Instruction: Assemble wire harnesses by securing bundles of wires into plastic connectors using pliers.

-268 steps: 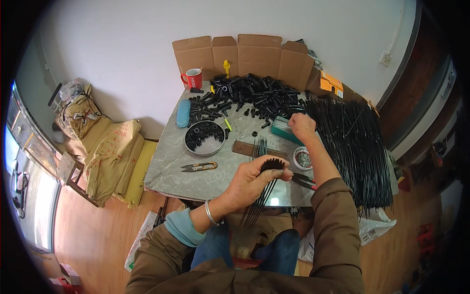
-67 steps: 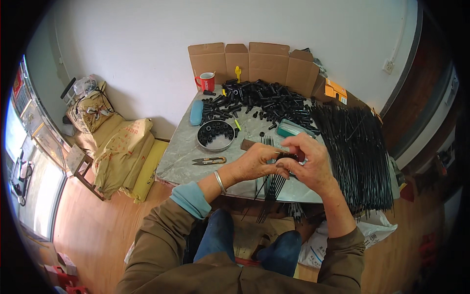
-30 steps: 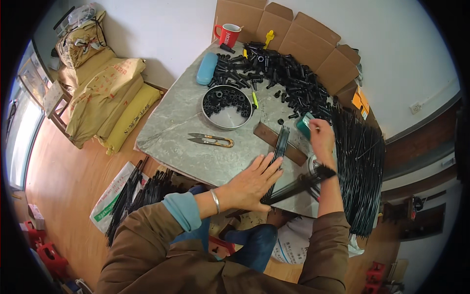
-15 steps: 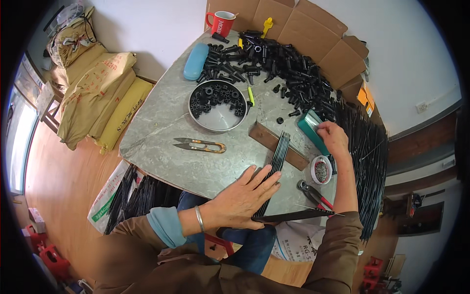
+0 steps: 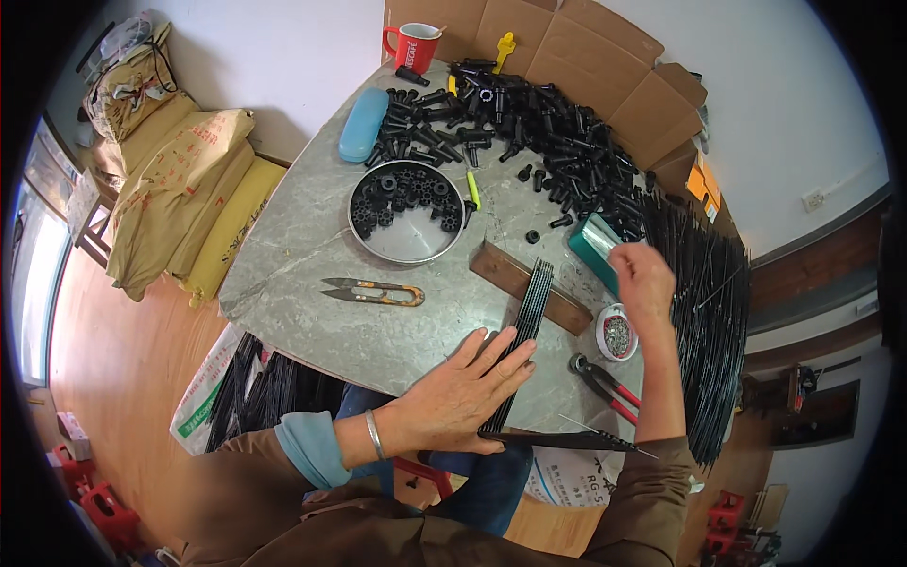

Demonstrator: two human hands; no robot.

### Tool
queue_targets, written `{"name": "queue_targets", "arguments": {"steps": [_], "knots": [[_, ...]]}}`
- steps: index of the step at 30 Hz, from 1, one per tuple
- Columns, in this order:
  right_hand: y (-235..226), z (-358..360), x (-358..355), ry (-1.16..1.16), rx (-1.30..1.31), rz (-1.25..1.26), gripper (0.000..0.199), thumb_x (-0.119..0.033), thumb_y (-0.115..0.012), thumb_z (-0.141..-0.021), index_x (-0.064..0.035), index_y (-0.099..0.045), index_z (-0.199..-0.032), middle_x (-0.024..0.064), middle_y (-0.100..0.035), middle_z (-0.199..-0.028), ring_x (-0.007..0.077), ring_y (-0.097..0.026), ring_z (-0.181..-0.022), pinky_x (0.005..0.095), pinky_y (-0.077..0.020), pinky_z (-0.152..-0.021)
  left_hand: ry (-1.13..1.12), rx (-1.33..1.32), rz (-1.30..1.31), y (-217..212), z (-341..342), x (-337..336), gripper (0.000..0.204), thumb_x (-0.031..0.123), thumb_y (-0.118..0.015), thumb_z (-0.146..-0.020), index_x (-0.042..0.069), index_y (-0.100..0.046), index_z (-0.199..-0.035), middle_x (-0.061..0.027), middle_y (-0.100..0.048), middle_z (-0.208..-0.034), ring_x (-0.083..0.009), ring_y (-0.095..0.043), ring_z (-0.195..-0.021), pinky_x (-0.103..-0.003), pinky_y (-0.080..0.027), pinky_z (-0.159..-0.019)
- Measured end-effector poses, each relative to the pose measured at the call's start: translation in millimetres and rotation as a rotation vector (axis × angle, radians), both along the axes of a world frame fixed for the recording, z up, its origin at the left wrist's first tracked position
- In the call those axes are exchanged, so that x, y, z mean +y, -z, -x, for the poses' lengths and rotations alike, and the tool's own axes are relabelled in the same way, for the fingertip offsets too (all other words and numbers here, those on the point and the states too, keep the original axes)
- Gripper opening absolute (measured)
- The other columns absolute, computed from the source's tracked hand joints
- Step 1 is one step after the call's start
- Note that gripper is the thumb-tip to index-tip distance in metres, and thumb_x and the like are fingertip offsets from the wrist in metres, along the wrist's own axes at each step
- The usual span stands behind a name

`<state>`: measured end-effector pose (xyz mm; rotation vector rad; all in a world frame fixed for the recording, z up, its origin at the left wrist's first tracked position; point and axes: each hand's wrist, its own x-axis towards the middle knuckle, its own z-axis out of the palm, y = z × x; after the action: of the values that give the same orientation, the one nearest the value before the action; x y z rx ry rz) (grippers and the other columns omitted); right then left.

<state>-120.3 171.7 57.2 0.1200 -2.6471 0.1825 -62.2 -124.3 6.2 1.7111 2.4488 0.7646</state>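
Observation:
My left hand (image 5: 469, 389) lies open with fingers spread over a bundle of thin black rods (image 5: 532, 307). The far ends of the rods rest on a brown wooden block (image 5: 496, 267). More dark rods (image 5: 557, 438) stick out sideways from under that hand, along the near table edge. My right hand (image 5: 646, 288) is closed, fingertips pinched together beside a teal open box (image 5: 588, 253) with a shiny inside. Whatever the pinch holds is too small to make out. Near its wrist sits a white cup of small metal pieces (image 5: 616, 334).
Red-handled pincers (image 5: 605, 389) and thread snips (image 5: 373, 292) lie on the grey table (image 5: 293, 312). A round metal pan (image 5: 412, 244) holds black ringed parts. Black plastic fittings (image 5: 539, 118) are heaped at the back, near a blue case (image 5: 364, 126) and red mug (image 5: 416, 47). Long black rods (image 5: 709, 331) line the right.
My right hand has drawn back slightly from the teal box, its fingers curling in more. My left hand stays on the rods. The whole view has shifted a little.

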Motion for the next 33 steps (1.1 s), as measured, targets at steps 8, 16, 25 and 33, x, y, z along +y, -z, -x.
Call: {"name": "queue_targets", "arguments": {"steps": [8, 16, 25, 33], "knots": [[8, -32, -39, -0.115, -0.304, 0.339, 0.02, 0.002, -0.059, -0.079, -0.0043, -0.068, -0.097, 0.0056, -0.054, -0.071, 0.0124, -0.052, -0.06, 0.0251, -0.0423, -0.056, -0.004, -0.016, -0.011, 1, 2, -1, 0.095, 0.058, -0.068, -0.072, 0.0, -0.034, -0.139, -0.0201, -0.021, -0.15, -0.0391, -0.019, -0.139, -0.053, -0.018, -0.111], [11, -35, -36, -0.105, -0.292, 0.3, 0.021, 0.001, -0.06, -0.079, -0.0049, -0.068, -0.097, 0.0054, -0.055, -0.072, 0.0134, -0.053, -0.059, 0.0254, -0.0433, -0.056, 0.002, -0.04, -0.034, 2, 3, -2, 0.094, 0.057, -0.068, -0.072, 0.0, -0.033, -0.14, -0.0206, -0.021, -0.15, -0.0399, -0.02, -0.138, -0.055, -0.017, -0.11], [17, -38, -31, -0.134, -0.195, 0.264, 0.016, -0.002, -0.062, -0.078, -0.0058, -0.069, -0.092, 0.006, -0.06, -0.075, 0.0169, -0.058, -0.06, 0.0275, -0.047, -0.057, -0.009, 0.023, 0.007, -4, 1, 4, 0.089, 0.058, -0.065, -0.072, 0.0, -0.041, -0.136, -0.0177, -0.027, -0.148, -0.0372, -0.022, -0.137, -0.054, -0.02, -0.109], [21, -41, -23, -0.113, -0.13, 0.284, 0.015, -0.002, -0.061, -0.077, -0.0064, -0.069, -0.089, 0.0064, -0.06, -0.074, 0.0202, -0.06, -0.061, 0.0295, -0.0486, -0.057, -0.008, 0.015, 0.053, -9, 0, 7, 0.088, 0.058, -0.065, -0.072, 0.002, -0.042, -0.136, -0.0177, -0.026, -0.148, -0.0373, -0.02, -0.138, -0.055, -0.019, -0.11]]}}
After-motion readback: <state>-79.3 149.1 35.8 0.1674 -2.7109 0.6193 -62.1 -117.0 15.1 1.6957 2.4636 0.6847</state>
